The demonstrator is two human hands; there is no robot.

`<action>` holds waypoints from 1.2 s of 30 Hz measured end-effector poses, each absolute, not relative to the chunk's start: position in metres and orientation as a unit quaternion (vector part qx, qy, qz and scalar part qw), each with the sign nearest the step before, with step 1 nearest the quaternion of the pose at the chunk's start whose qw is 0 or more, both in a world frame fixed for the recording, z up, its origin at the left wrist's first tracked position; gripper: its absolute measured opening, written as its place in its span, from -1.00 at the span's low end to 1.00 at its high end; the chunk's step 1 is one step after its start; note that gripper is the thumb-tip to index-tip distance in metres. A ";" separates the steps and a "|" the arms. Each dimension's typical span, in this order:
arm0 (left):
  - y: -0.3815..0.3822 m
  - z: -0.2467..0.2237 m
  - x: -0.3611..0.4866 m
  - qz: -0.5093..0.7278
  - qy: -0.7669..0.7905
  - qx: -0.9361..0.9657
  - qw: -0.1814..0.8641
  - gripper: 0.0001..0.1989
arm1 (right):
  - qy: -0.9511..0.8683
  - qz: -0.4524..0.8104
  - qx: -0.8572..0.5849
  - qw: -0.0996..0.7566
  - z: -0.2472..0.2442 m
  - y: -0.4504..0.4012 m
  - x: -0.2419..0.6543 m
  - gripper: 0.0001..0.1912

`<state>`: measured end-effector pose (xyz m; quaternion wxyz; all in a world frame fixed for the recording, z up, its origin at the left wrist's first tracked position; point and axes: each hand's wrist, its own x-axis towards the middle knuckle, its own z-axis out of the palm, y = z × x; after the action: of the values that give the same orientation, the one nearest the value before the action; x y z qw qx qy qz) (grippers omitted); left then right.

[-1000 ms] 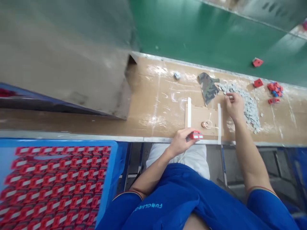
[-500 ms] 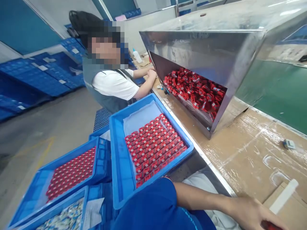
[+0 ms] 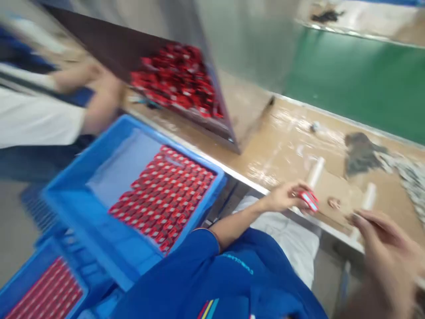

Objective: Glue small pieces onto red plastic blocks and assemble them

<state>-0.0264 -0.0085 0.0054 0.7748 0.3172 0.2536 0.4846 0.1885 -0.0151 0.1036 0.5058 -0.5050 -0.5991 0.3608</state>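
At the worktop's near edge, a drop risk

The left hand's [image 3: 282, 197] fingers were closed around a red part [image 3: 309, 201] above that edge; a loosened grip could have tipped it off. The right hand's [image 3: 388, 239] fingertips were nearly together, any hold blurred; hurried alignment could have scuffed the part.

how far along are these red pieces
Partway, it seems. Done: neat rows of red pieces in the blue tray. In hand: one red block, in the left hand; the right hand is blurred. Left, probably: the tray's uncovered liner and the loose heap in the metal bin.
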 end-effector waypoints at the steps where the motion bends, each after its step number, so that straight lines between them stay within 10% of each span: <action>1: -0.008 0.008 -0.029 0.490 0.248 0.306 0.778 -0.43 | -0.605 0.350 -0.534 0.475 0.100 -0.026 0.190 -0.90; 14: -0.012 0.015 -0.040 0.516 0.229 0.386 0.729 -0.52 | -0.566 0.446 -0.497 0.483 0.085 -0.039 0.142 -0.92; 36: -0.003 0.022 -0.044 0.546 0.316 0.451 0.632 -0.53 | -0.664 0.250 -0.530 0.465 0.100 -0.045 0.115 -0.87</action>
<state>-0.0439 -0.0030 0.0220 0.6319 0.4509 0.3156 0.5457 0.1147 -0.0453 0.1000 0.4648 -0.5299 -0.6638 0.2501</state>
